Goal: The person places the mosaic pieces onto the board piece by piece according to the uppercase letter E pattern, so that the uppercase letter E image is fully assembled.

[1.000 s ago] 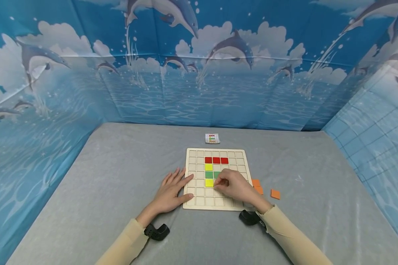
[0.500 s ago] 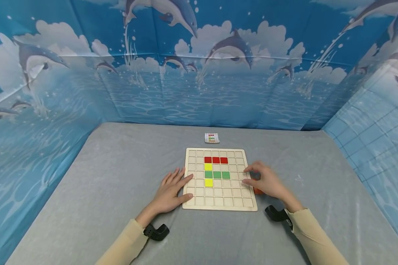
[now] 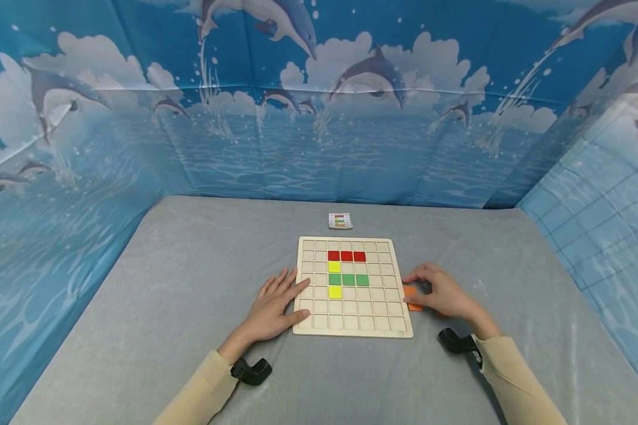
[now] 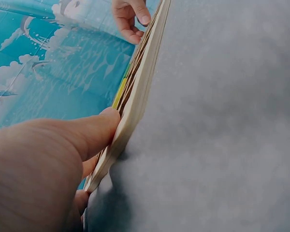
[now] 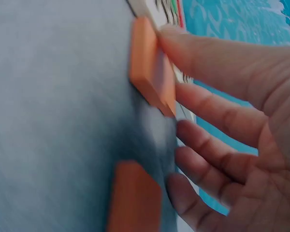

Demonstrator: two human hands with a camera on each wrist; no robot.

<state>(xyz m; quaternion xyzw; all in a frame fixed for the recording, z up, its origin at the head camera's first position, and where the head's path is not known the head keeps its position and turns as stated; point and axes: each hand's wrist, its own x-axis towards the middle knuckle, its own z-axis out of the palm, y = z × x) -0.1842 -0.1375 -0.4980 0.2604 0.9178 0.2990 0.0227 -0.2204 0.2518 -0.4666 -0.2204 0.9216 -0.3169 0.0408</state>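
A pale wooden grid board (image 3: 358, 323) lies on the grey cloth. Set in its squares are a row of red tiles (image 3: 347, 256), a row of green tiles (image 3: 348, 280) and two yellow tiles (image 3: 334, 292). My left hand (image 3: 273, 307) rests on the board's left edge, fingers spread; in the left wrist view its thumb (image 4: 99, 128) presses the rim. Beyond the right edge, my right hand (image 3: 442, 293) reaches over orange tiles (image 3: 416, 307). In the right wrist view its thumb and forefinger, apart, are right at one orange tile (image 5: 144, 60); another orange tile (image 5: 135, 200) lies nearer the wrist.
A small printed card (image 3: 340, 221) with a coloured grid pattern lies behind the board. Grey cloth (image 3: 191, 260) covers the table. A blue dolphin-print curtain (image 3: 319, 147) stands around the back and sides.
My right hand has let go of a green tile in the green row and moved right, off the board to the orange tiles. The left hand has stayed in place.
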